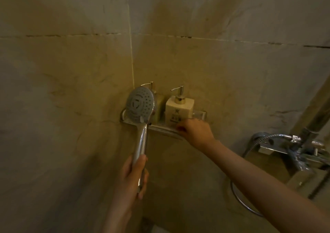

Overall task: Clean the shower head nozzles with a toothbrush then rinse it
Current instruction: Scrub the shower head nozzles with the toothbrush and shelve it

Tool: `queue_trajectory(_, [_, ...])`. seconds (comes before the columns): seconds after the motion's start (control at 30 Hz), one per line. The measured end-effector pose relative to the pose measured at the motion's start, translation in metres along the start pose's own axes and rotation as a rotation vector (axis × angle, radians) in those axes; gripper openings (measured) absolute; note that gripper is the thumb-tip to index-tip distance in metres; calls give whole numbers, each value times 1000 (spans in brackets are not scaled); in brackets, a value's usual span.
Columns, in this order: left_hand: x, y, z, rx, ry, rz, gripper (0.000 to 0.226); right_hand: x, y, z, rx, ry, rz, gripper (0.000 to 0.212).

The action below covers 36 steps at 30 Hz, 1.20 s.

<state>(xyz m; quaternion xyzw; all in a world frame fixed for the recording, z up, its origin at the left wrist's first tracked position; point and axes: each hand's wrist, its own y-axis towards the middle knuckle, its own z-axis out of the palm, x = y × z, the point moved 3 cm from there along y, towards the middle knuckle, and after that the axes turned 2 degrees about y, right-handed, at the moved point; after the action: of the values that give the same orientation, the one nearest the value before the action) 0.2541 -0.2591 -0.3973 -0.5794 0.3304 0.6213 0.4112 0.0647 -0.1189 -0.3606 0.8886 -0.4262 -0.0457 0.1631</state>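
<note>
Gripping the chrome handle low in the view, the left hand [135, 175] holds the shower head [140, 106] upright. Its fingers and thumb are wrapped round the handle, and the round nozzle face is turned toward the camera. Beyond it and to the right, the right hand [195, 132] reaches to the front edge of a corner shelf [200, 115] with its fingers curled; whether they pinch anything cannot be told. The two hands are well apart. On the shelf stand a cream pump bottle [178, 111], just behind the right hand, and a second bottle [159, 100], partly hidden by the shower head. Behind everything lies the beige tiled wall [71, 72]. At far right, a chrome tap [289, 148] carries a metal hose [275, 135] that loops downward.
</note>
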Motion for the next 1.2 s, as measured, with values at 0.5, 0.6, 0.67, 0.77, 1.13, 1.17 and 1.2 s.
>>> queue_trajectory(0.5, [-2, -4, 44, 116, -72, 78, 8, -45, -38, -56, -265, 450, 178, 9])
queue_trajectory(0.6, [-2, -8, 73, 214, -59, 97, 6, -83, -87, -87, -370, 530, 228, 9])
queue_trajectory(0.67, [1, -12, 97, 289, -36, 96, 11, -106, -125, -106, -393, 586, 281, 16])
queue_trajectory(0.77, [8, -23, 143, 407, -6, 55, 20, -131, -179, -128, -420, 542, 333, 22])
queue_trajectory(1.13, [35, -116, 293, 826, -29, -43, 46, -195, -359, -174, -277, 323, 773, 31])
queue_trajectory(1.17, [38, -124, 301, 845, -25, -46, 47, -197, -372, -181, -331, 310, 815, 30])
queue_trajectory(1.2, [40, -134, 308, 869, -17, -52, 47, -197, -384, -187, -362, 296, 851, 30])
